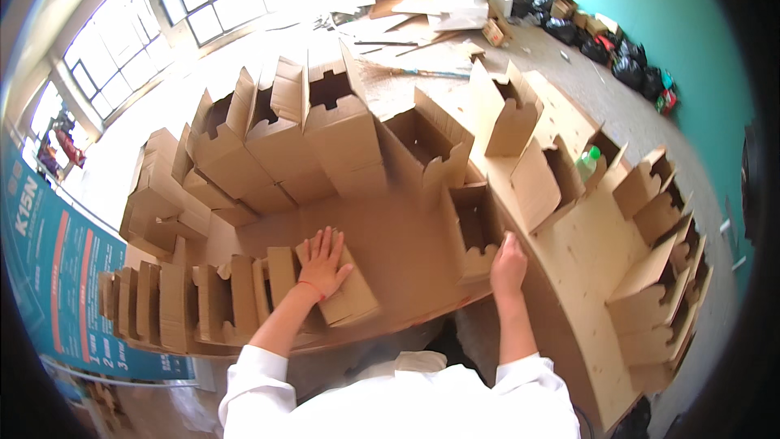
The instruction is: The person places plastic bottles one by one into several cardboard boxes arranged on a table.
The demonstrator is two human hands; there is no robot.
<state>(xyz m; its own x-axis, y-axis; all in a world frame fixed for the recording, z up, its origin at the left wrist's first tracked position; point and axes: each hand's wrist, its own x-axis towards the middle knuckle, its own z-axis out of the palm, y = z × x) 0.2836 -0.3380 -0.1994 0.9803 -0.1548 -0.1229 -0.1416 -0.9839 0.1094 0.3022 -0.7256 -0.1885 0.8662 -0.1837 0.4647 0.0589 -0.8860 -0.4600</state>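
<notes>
My left hand point(323, 263) lies flat with its fingers stretched on a folded-up brown cardboard box point(351, 299) near the table's front edge. A red string circles that wrist. My right hand point(509, 265) is closed at the right side wall of an open-topped cardboard box point(478, 223); its fingertips are partly hidden. This box has notched upper edges and looks empty inside. Left of my left hand, several narrow cardboard boxes point(215, 301) stand in a row along the front edge.
Several open boxes point(284, 146) are grouped at the back of the brown table point(398, 236). A pale wooden board point(597, 268) to the right bears more boxes and a green-capped bottle point(588, 162). A broom point(422, 73) and black bags point(630, 69) lie on the floor beyond. At left stands a blue-green banner point(77, 276).
</notes>
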